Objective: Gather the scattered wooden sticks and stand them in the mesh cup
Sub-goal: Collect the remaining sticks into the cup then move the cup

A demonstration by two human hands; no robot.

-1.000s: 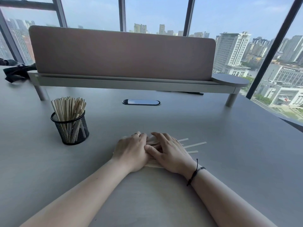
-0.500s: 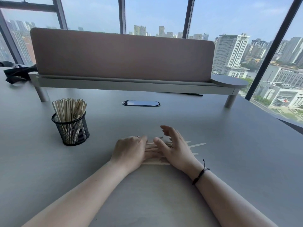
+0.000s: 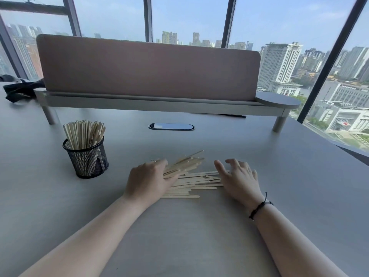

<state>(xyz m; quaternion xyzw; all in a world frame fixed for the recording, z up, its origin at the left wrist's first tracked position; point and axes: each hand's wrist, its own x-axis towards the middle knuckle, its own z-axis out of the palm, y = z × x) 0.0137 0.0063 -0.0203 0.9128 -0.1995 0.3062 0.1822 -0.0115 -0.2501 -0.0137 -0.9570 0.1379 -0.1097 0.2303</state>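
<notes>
A moment ago my two hands lay pressed together over the pile; now they have drawn apart, and the loose wooden sticks (image 3: 194, 179) show between them on the grey table (image 3: 279, 176), well in from its near edge. My left hand (image 3: 148, 179) has closed round a bundle of sticks (image 3: 184, 162), its fingers (image 3: 160, 162) curled over their near ends, so the bundle fans up and away toward the far edge while the rest lie flat in rough parallel rows. My right hand (image 3: 238, 177) sits at the right end of the pile with its fingers released and loosely spread, tips touching the table and the stick ends. The sticks are thin, flat, pale wood with squared ends. The mesh cup (image 3: 86, 156) stands toward the left edge, well apart from the pile: a round black wire-mesh cup with a rolled rim, packed with upright sticks (image 3: 83, 133) that splay slightly at the top. The table is smooth and matt. A dark cord bracelet (image 3: 258, 207) circles my right wrist, a thin ring (image 3: 153, 160) my left hand.
</notes>
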